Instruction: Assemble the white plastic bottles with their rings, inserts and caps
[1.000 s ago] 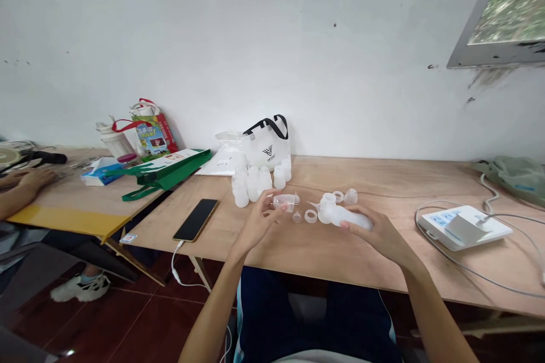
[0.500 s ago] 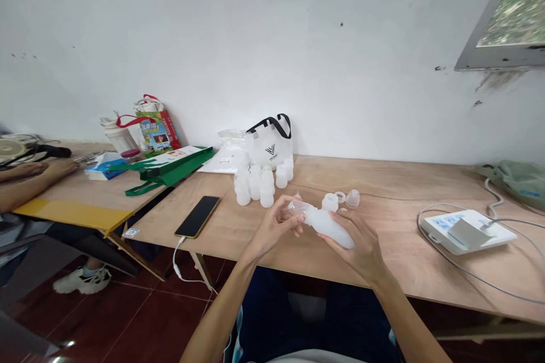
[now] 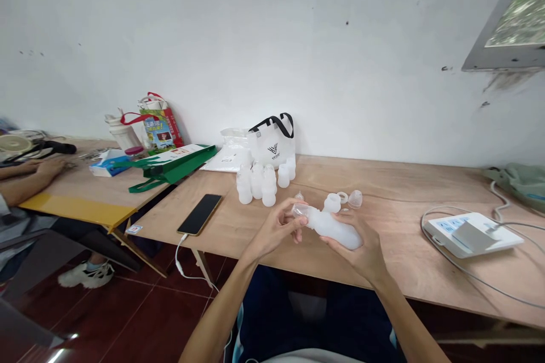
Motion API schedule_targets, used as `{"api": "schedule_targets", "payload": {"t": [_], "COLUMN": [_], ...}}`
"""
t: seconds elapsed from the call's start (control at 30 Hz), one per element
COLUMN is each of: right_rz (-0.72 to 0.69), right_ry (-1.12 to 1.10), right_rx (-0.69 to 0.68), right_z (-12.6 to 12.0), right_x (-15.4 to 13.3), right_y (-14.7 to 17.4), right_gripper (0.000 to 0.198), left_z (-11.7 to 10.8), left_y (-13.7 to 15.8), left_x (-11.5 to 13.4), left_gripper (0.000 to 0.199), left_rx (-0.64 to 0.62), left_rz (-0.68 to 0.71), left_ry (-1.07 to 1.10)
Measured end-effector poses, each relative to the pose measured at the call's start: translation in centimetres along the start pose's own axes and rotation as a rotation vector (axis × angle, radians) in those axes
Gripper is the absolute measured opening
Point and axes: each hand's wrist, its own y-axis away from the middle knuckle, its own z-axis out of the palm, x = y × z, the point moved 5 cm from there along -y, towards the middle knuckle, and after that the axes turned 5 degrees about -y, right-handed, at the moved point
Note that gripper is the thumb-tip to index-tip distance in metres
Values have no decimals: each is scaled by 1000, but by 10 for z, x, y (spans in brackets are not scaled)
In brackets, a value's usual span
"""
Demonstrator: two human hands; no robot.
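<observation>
A white baby bottle (image 3: pixel 334 228) lies tilted across my two hands, its clear cap end pointing left. My left hand (image 3: pixel 281 227) pinches the clear cap (image 3: pixel 301 211). My right hand (image 3: pixel 361 241) is wrapped round the bottle's body. Just behind on the table are a small white bottle (image 3: pixel 332 202), a white ring (image 3: pixel 342 197) and a clear dome cap (image 3: pixel 355 199). A small clear nipple-like piece (image 3: pixel 299 195) sits behind my left fingers. Further back left stand several white capped bottles (image 3: pixel 256 181).
A black phone (image 3: pixel 199 214) on a white cable lies left. Behind the bottles are a white bag (image 3: pixel 272 144) and a plastic packet (image 3: pixel 225 159). A white device (image 3: pixel 472 232) with cables is at right. At the left table, a co-worker's arm (image 3: pixel 34 178) rests near a green bag (image 3: pixel 179 167).
The view has shifted slightly, so things appear a little further right. Both hands keep their hold on the bottle; its angle has barely changed.
</observation>
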Motion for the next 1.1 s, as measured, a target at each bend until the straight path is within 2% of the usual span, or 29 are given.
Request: {"api": "schedule_targets", "payload": {"t": [0.1,0.2,0.27,0.33,0.5,0.67,0.73,0.83,0.97,1.1], "right_rz": [321,668,807,873,886,748,697,663,641,634], "right_ry": [-179,-521,-725,-839,-850,-637,-531,-472,-409,-330], "right_rx": [-103,-229,-278,-292,-224,-357,-391,-407,-357,-264], "right_z": [5,15,22,28,42,52,49,38,16,-8], "right_x": [15,26,26,23,12,8,11,19,32,46], "right_y": [2,10,13,13,12,14,14,10,3,-2], "right_gripper": [32,34,37,38,41,50,49,40,37,40], "left_z": [2,3,2,0,-5,-13,-27,-59,-103,-128], "left_y": [1,2,3,4,4,6,9,16,23,23], "left_x": [0,1,1,3,8,15,20,26,25,8], "left_gripper": [49,46,46,47,56,53,52,53,54,55], "left_rx": [-14,-13,-9,1,125,272,340,483,663,664], "left_rz": [17,8,-11,-34,-34,33,58,105,126,32], "left_ry": [-11,-42,-69,-106,-151,-186,-281,-431,-635,-838]}}
